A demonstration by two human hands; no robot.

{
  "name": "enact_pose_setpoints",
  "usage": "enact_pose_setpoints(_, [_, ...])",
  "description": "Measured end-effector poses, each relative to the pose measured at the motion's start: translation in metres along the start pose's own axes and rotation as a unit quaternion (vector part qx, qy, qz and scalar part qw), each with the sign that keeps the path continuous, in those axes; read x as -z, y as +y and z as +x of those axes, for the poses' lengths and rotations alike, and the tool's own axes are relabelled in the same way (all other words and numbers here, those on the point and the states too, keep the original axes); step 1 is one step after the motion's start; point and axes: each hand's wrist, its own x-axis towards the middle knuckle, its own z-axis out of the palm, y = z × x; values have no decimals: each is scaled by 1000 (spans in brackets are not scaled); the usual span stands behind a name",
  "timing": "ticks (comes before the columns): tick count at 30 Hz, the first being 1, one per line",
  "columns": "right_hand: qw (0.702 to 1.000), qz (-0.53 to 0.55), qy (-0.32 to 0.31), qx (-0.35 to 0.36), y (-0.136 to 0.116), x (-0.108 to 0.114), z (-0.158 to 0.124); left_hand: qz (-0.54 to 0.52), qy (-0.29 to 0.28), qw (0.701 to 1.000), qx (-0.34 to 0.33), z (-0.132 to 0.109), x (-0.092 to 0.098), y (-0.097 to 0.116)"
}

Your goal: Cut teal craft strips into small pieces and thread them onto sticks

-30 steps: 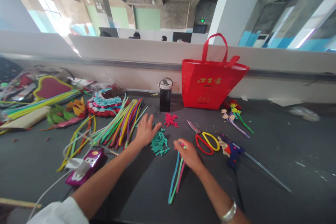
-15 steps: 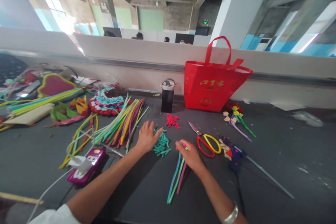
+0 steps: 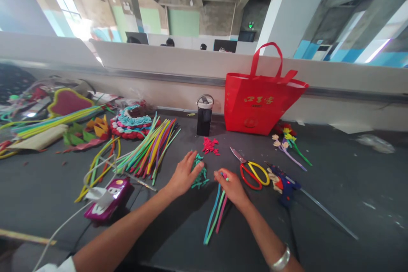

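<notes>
My left hand (image 3: 185, 174), fingers stretched out, rests over the left side of a pile of small teal pieces (image 3: 200, 176) and hides part of it. Three foam-like strips (image 3: 214, 214), blue, light green and pink, are gripped near their upper ends in my right hand (image 3: 231, 185); their long ends slant down toward the table's front. Beyond the teal pile lies a smaller heap of red-pink pieces (image 3: 210, 145). Scissors (image 3: 250, 169) with one red and one yellow handle lie just right of my right hand, blades pointing away.
A bundle of coloured strips (image 3: 151, 144) lies left, with a purple tissue pack (image 3: 110, 199) nearer me. At the back stand a dark bottle (image 3: 204, 117) and a red bag (image 3: 259, 102). On the right are a blue glue gun (image 3: 287, 187) and small craft flowers (image 3: 288, 142).
My left hand has slid a little toward me and to the right over the teal pile, its fingers less spread. My right hand has stayed almost in place with the strips.
</notes>
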Motion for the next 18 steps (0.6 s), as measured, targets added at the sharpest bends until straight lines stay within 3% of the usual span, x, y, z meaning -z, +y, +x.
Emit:
enact_pose_setpoints(4, [1000,2,2,0,1,0,0,22,49,997,46,28,4,-13])
enact_pose_setpoints(6, [1000,5,3,-3,0,0,0,37,29,998,50,35,-4,-17])
enact_pose_setpoints(8, [1000,4,3,-1,-1,0,0,37,4,999,6,32,-15,-14])
enact_pose_setpoints(10, [1000,-3,6,10,-3,0,0,0,-12,1000,-25,21,-26,-2])
enact_pose_setpoints(14, [999,-17,24,24,-7,3,0,-173,-22,985,-1,4,-29,31])
enact_pose_setpoints(18, [999,9,50,17,-10,8,1,-258,79,963,9,8,-10,57])
